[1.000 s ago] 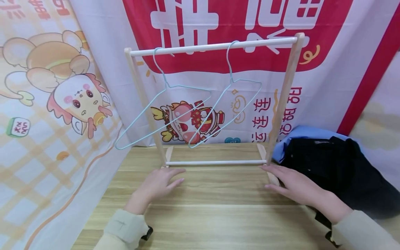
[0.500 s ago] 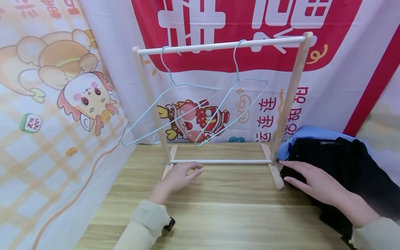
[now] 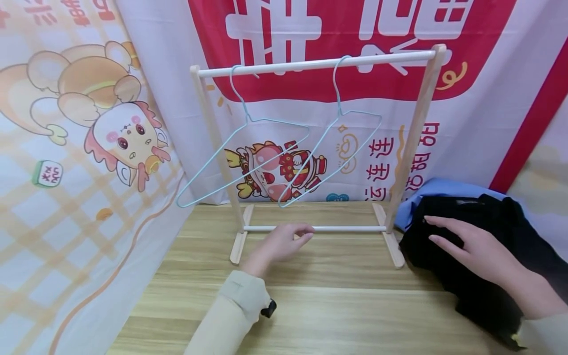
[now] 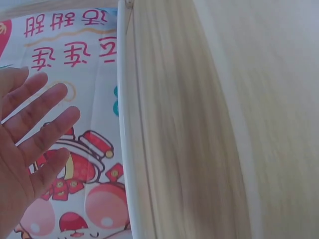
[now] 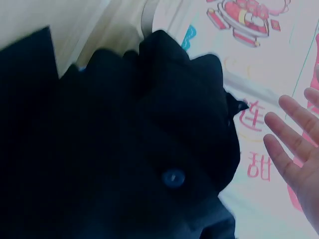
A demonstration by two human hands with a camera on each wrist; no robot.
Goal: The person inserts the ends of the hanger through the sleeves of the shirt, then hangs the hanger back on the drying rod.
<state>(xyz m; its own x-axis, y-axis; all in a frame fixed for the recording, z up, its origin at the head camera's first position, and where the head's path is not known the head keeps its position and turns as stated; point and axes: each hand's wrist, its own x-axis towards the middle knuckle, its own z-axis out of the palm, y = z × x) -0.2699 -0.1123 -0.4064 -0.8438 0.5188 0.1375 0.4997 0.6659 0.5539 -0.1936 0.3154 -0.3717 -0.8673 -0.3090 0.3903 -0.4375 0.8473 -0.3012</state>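
Note:
My left hand (image 3: 281,244) hovers over the table in front of the rack's white bottom bar (image 3: 346,229), overlapping it in the head view. In the left wrist view its fingers (image 4: 47,132) are spread and relaxed, holding nothing. On the right, my right hand (image 3: 481,249) reaches over a crumpled black garment (image 3: 470,293), fingers extended and nothing gripped. The right wrist view has that garment close up, with a round button (image 5: 173,178) on it. Two pale blue wire hangers (image 3: 247,120) hang bare from the wooden rack's top rail (image 3: 288,65).
Light blue cloth (image 3: 439,188) shows behind and under the black garment. The rack's wooden feet (image 3: 393,251) stand on the wood-grain table (image 3: 328,315). Printed fabric sheets (image 3: 151,29) rise behind and at the left.
Both hands have moved right: the left from beside the rack's left foot toward the middle, the right from the right foot to over the black garment. The head view has shifted slightly.

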